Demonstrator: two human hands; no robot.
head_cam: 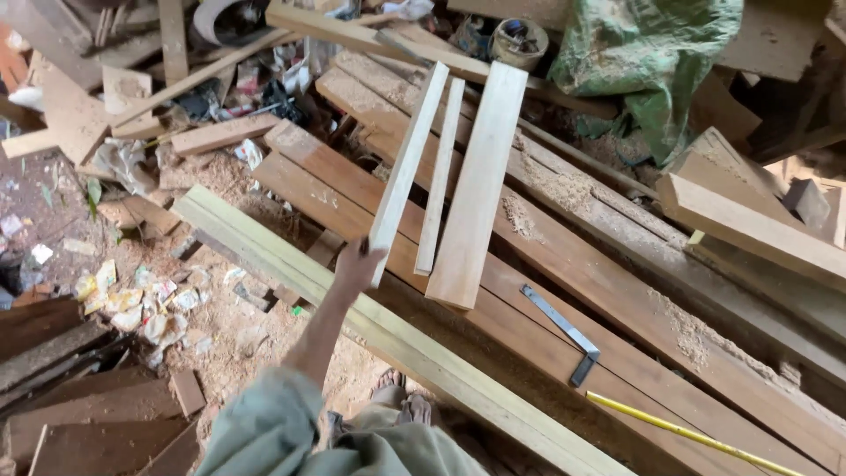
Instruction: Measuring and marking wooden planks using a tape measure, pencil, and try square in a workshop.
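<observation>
My left hand (357,267) reaches forward and grips the near end of a long pale wooden slat (407,154). The slat runs away from me, up and to the right. Beside it lie a thinner pale strip (439,176) and a wider pale board (480,185), all resting on reddish-brown planks (608,291). My grey-green sleeve (264,427) and my sandalled feet (401,401) show at the bottom. My right hand is out of view.
A long pale beam (291,264) crosses diagonally just under my hand. A metal try square (564,333) and a yellow tape strip (687,432) lie on the planks at right. A green sack (643,53) sits at the back. Offcuts, paper scraps and sawdust litter the floor at left.
</observation>
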